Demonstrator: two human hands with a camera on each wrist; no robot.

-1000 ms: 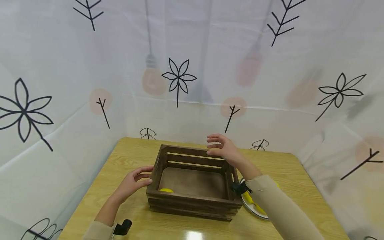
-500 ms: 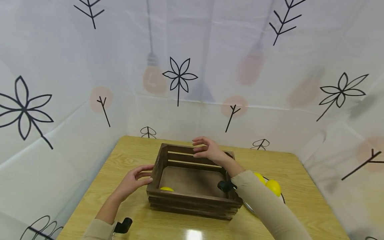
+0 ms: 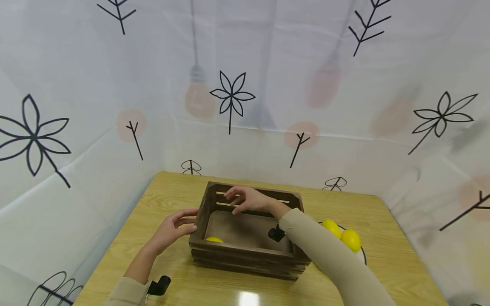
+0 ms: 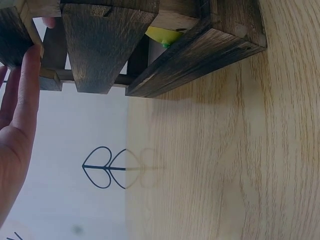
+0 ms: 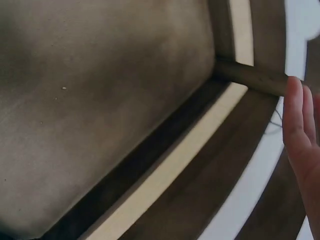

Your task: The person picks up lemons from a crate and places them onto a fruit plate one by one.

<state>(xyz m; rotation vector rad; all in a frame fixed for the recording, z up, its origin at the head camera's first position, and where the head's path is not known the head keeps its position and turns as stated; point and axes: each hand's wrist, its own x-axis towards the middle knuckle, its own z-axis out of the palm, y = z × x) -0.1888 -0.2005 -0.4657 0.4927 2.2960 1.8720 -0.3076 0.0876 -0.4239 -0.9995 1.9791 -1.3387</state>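
A dark slatted wooden crate (image 3: 249, 256) stands on the table in the head view. Against its left end rest the nearly straight fingers of my left hand (image 3: 171, 227), seen also in the left wrist view. Over the back left part of the crate hangs my right hand (image 3: 249, 199), fingers loosely bent, nothing in them. A lemon (image 3: 214, 239) lies inside at the front left corner, partly hidden by the front wall. Through the slats the left wrist view shows this lemon's green tip (image 4: 166, 44). The right wrist view looks down on the crate's bare floor (image 5: 125, 75).
Right of the crate, a white plate (image 3: 361, 256) with a dark rim holds lemons (image 3: 350, 240), partly hidden by my right sleeve (image 3: 325, 250). Patterned white cloth (image 3: 245, 153) stands behind and beside the wooden table (image 3: 183, 284).
My right hand has moved left and down, from above the crate's right end to its back left part. The plate's lemons show more now. My left hand stays on the crate's end.
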